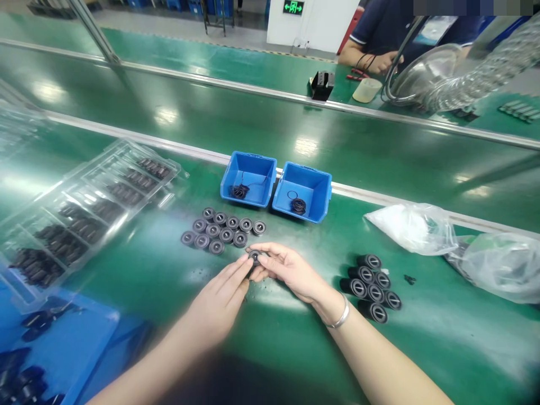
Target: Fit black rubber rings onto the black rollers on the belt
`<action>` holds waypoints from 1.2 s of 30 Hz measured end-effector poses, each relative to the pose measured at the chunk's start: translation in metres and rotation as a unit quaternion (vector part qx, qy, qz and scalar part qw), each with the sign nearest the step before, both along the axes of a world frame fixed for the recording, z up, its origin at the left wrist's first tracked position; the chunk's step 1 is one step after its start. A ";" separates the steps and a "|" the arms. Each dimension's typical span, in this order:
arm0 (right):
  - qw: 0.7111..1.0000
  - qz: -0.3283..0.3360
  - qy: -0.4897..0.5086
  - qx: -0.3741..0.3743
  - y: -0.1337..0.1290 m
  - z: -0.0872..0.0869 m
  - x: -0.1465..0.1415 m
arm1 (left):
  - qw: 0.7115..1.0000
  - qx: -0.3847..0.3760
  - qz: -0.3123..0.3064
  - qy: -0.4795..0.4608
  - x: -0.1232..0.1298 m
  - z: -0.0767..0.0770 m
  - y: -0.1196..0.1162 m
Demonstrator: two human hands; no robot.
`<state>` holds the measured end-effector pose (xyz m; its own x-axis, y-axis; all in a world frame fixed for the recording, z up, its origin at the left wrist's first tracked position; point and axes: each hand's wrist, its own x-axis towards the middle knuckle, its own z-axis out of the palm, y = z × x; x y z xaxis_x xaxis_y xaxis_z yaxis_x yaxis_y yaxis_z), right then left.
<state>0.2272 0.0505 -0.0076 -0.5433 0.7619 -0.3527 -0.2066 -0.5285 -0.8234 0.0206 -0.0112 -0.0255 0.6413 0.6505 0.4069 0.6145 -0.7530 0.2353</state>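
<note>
Between my two hands, just above the green table (278, 349), is a round black part (255, 257) with its ringed face turned up. My left hand (221, 298) presses its fingertips on the part's left side. My right hand (291, 270), with a silver bangle on the wrist, holds it from the right with thumb and fingers. Directly beyond lie several similar round black parts (213, 230) in rows. Two blue bins stand behind them; the left bin (265, 197) and the right bin (323, 214) each hold thin black rings.
Several black cylinders (374, 292) stand or lean at the right, near small black bits (409, 279) and plastic bags (422, 228). A clear compartment tray (95, 174) of black parts and a blue crate (101, 326) fill the left. Across the rail, a person's hand (382, 63) rests by a clear hose (476, 79).
</note>
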 end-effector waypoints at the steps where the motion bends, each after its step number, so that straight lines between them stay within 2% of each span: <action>1: 1.000 -0.001 -0.002 0.002 0.000 -0.001 0.000 | 1.000 -0.002 -0.009 0.013 -0.001 -0.001 -0.001; 5: 0.999 -0.015 -0.016 0.024 -0.001 -0.006 -0.002 | 0.997 -0.016 -0.022 0.074 -0.001 -0.004 -0.004; 10: 0.993 -0.068 -0.066 0.067 -0.006 -0.011 -0.008 | 0.996 -0.008 -0.017 0.088 0.004 0.003 0.007; 13: 0.977 -0.101 -0.135 0.130 -0.008 -0.013 -0.011 | 0.997 0.008 -0.013 0.079 0.009 0.007 0.014; 16: 0.947 -0.139 -0.202 0.209 -0.009 -0.014 -0.010 | 0.997 0.011 -0.004 0.074 0.010 0.009 0.015; 19: 0.897 -0.173 -0.275 0.300 -0.009 -0.013 -0.007 | 0.999 0.013 0.023 0.048 0.005 0.012 0.014; 20: 0.868 -0.186 -0.305 0.346 -0.010 -0.011 -0.006 | 0.998 0.016 0.041 0.034 0.001 0.013 0.014; 22: 0.788 -0.194 -0.360 0.459 -0.010 -0.006 -0.004 | 0.996 0.025 0.088 0.004 -0.007 0.017 0.015; 24: 0.709 -0.155 -0.401 0.559 -0.009 0.001 -0.006 | 0.991 0.036 0.125 -0.015 -0.015 0.020 0.018; 27: 0.634 -0.053 -0.446 0.629 -0.004 0.010 -0.014 | 0.991 0.040 0.125 -0.004 -0.023 0.021 0.024; 29: 0.608 -0.005 -0.463 0.646 0.000 0.013 -0.022 | 0.994 0.035 0.105 0.018 -0.027 0.019 0.027; 31: 0.593 0.024 -0.468 0.655 0.003 0.013 -0.027 | 0.995 0.026 0.090 0.037 -0.029 0.017 0.030; 36: 0.581 0.041 -0.481 0.655 0.005 0.006 -0.031 | 0.995 0.003 0.074 0.071 -0.033 0.016 0.034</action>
<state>0.1961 0.0552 -0.0012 -0.6280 0.7046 0.3304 0.6644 0.7065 -0.2437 -0.0127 0.0231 -0.0092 0.5908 0.7393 0.3231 0.7452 -0.6535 0.1327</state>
